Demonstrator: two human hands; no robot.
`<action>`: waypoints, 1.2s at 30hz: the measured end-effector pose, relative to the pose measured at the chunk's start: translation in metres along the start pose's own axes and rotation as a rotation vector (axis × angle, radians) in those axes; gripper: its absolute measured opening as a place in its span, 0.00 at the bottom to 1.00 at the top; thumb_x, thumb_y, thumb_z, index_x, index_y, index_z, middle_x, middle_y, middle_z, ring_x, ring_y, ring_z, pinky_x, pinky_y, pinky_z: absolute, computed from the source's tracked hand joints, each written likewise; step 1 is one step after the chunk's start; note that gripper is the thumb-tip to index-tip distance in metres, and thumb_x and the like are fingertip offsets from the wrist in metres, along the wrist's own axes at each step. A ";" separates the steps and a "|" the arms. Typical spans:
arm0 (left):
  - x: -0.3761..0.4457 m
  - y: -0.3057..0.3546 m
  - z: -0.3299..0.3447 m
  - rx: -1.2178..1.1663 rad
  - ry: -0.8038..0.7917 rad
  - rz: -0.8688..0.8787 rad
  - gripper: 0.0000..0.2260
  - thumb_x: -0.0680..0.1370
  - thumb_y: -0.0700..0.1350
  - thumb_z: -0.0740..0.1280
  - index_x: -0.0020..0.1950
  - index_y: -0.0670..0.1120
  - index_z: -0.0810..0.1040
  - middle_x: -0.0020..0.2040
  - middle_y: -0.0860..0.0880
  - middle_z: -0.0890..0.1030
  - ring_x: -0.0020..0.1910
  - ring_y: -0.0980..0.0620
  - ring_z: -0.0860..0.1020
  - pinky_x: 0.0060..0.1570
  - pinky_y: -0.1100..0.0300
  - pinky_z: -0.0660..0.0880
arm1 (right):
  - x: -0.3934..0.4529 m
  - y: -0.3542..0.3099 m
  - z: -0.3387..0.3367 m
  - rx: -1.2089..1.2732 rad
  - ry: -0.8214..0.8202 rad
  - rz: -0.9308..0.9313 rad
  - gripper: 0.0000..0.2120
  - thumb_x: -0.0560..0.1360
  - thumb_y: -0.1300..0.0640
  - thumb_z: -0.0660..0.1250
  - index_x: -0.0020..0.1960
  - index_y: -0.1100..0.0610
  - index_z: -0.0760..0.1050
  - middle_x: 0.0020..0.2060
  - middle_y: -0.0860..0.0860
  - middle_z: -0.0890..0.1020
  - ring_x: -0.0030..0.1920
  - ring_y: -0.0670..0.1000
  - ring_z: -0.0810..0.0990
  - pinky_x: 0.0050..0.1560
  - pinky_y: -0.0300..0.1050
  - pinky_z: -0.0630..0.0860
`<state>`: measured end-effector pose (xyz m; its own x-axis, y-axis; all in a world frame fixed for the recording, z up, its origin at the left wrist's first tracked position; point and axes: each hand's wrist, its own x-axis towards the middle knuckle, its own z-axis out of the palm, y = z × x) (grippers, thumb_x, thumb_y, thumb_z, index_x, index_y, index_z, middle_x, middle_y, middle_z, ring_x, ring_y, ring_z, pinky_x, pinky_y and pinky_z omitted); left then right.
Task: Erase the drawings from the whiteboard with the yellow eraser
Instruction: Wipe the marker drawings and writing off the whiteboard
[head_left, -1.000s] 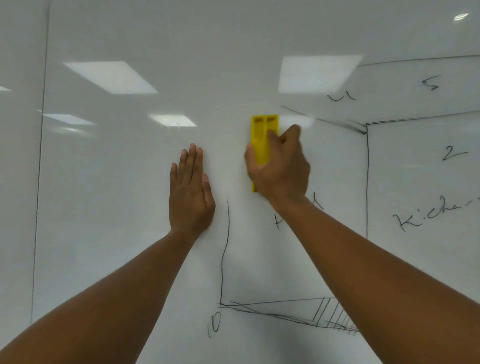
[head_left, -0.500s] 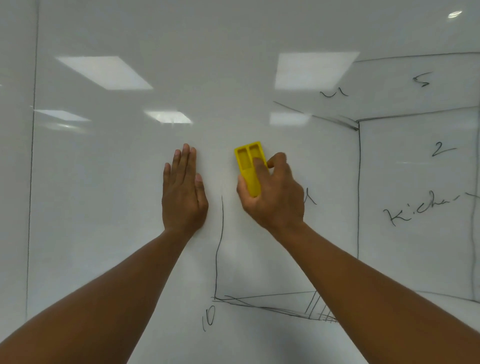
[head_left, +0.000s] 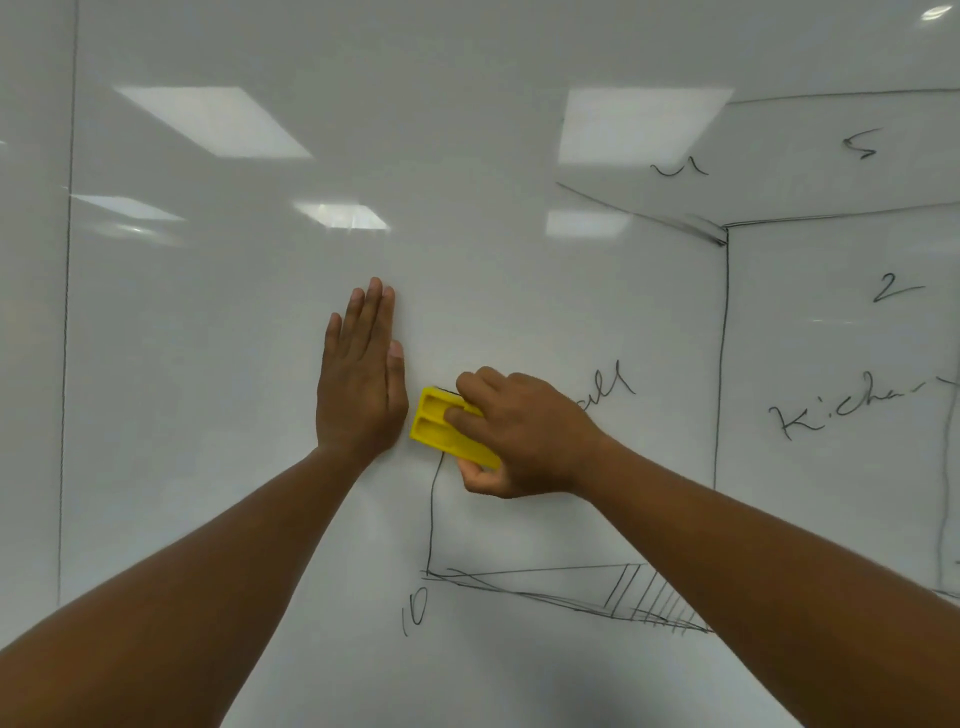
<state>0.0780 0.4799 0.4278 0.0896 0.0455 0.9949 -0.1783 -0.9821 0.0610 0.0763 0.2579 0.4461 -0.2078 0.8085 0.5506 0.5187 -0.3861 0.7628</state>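
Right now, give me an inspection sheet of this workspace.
Surface: whiteboard, glossy, reflecting ceiling lights.
Job's things: yellow eraser pressed at the top of the vertical line; hatched sketch, "10", "Kitchen" lettering, digits 2 and 5 not yet erased.
Clutter: nothing seen.
Hands: right hand grips the eraser; left hand flat on the board.
Cables: nothing seen.
Surroundings: panel seam at left.
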 end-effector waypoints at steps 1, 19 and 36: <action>0.000 0.000 0.000 0.002 -0.003 0.002 0.24 0.85 0.45 0.49 0.81 0.44 0.55 0.82 0.49 0.54 0.81 0.53 0.50 0.79 0.54 0.45 | 0.001 0.004 -0.003 -0.006 -0.014 -0.029 0.18 0.66 0.46 0.68 0.49 0.59 0.79 0.46 0.56 0.76 0.41 0.55 0.72 0.32 0.44 0.66; -0.009 -0.002 -0.002 -0.003 -0.019 0.001 0.24 0.85 0.46 0.48 0.81 0.45 0.54 0.82 0.49 0.54 0.81 0.53 0.49 0.79 0.53 0.45 | -0.020 -0.039 0.012 0.103 -0.264 -0.240 0.19 0.67 0.44 0.70 0.51 0.55 0.79 0.51 0.54 0.77 0.46 0.54 0.75 0.39 0.45 0.70; -0.023 -0.002 0.000 -0.010 -0.028 -0.034 0.24 0.85 0.46 0.48 0.82 0.46 0.53 0.82 0.50 0.54 0.81 0.54 0.48 0.79 0.53 0.44 | -0.026 -0.098 0.040 0.197 -0.515 -0.328 0.19 0.72 0.44 0.65 0.57 0.53 0.76 0.62 0.53 0.71 0.54 0.52 0.72 0.48 0.46 0.68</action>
<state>0.0765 0.4804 0.4045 0.1230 0.0734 0.9897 -0.1845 -0.9782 0.0955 0.0636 0.2923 0.3431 0.0183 0.9994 0.0284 0.6490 -0.0335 0.7600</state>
